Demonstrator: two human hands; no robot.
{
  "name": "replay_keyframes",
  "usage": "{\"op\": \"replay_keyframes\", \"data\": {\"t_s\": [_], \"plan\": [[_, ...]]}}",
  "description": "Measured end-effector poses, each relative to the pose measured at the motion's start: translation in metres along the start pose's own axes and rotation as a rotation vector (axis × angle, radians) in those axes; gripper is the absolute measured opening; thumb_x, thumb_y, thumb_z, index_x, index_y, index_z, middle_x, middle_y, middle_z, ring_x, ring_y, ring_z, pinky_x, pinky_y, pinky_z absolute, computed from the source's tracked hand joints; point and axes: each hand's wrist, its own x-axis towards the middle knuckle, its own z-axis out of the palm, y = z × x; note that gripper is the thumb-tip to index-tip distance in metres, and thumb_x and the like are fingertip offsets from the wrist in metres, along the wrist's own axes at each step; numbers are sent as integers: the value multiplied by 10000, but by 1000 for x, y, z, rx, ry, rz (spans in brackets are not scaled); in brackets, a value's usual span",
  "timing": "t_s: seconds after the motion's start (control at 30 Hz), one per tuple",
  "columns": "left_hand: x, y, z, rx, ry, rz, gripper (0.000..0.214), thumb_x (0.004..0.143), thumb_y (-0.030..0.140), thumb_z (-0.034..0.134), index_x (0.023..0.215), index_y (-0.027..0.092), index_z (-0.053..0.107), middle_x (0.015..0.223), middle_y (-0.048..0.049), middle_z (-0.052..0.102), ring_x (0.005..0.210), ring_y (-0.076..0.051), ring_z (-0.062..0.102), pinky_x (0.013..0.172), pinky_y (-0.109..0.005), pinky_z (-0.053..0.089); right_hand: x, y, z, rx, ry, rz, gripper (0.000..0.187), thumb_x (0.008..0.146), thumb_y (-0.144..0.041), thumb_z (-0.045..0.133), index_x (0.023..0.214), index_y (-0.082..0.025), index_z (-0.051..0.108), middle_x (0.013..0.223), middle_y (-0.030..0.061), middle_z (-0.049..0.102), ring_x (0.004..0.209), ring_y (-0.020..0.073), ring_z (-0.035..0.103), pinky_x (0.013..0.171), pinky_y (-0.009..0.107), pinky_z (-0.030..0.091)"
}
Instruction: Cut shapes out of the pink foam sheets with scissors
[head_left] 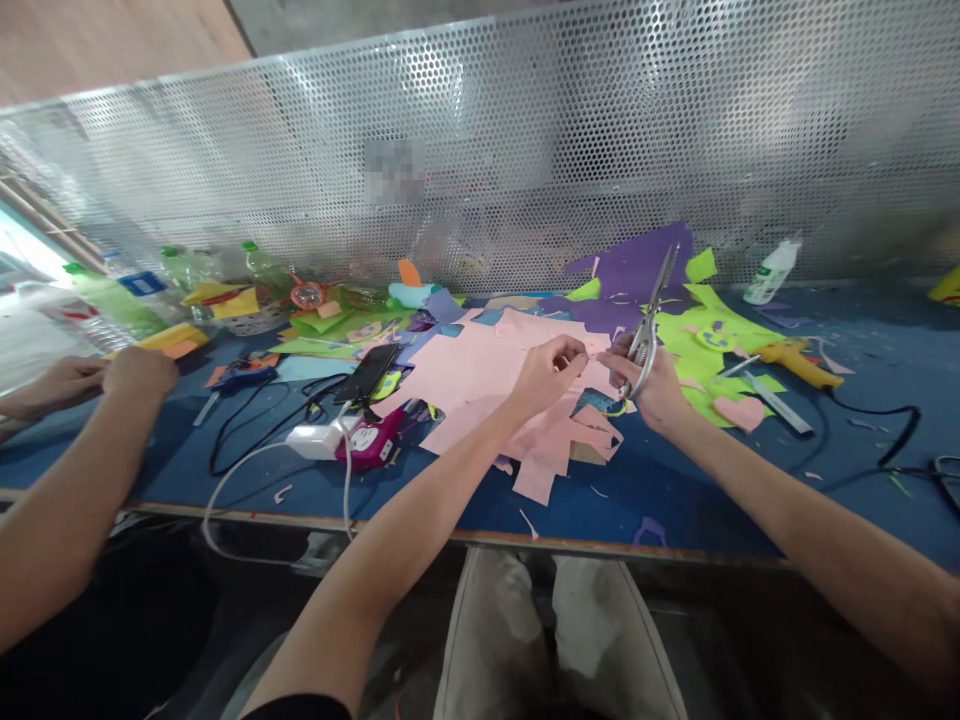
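Observation:
My left hand (551,368) hovers over the pile of pink paper sheets (480,375), fingers pinched on a small pink paper piece (592,347). My right hand (651,385) grips the handles of silver scissors (654,305), whose blades point up and away. Both hands meet above the middle of the blue table (675,500). More pink scraps (559,450) lie under my hands.
Green paper (712,335) and purple paper (637,270) lie behind; a pink heart (739,412), yellow glue gun (795,360), ruler (776,402) and white glue bottle (772,270) right. Phone (367,373), chargers, cables, bottles (112,300) left. Another person's hands (97,378) work far left.

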Motion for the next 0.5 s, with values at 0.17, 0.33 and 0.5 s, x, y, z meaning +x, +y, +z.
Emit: {"op": "replay_keyframes", "data": {"t_s": [0.17, 0.33, 0.5], "plan": [[-1, 0, -1, -4, 0, 18, 156, 896, 299, 595, 936, 173, 677, 798, -13, 679, 687, -104, 587, 632, -231, 453, -1, 3, 2, -8, 13, 8, 389, 652, -332, 877, 894, -254, 583, 681, -65, 579, 401, 64, 428, 384, 242, 358], [-1, 2, 0, 17, 35, 6, 198, 876, 357, 660, 926, 170, 698, 786, -10, 680, 641, -95, 548, 606, -233, 443, -1, 3, 1, -13, 18, -21, 366, 659, -314, 876, 870, -252, 584, 712, -60, 571, 427, 63, 439, 394, 243, 360], [-1, 1, 0, 43, 37, 5, 169, 873, 324, 650, 908, 169, 705, 730, 6, 654, 616, -91, 527, 591, -232, 420, -3, 0, 4, -17, 25, -11, 389, 642, -315, 883, 893, -245, 595, 743, -49, 583, 459, 69, 461, 394, 235, 376]]}}
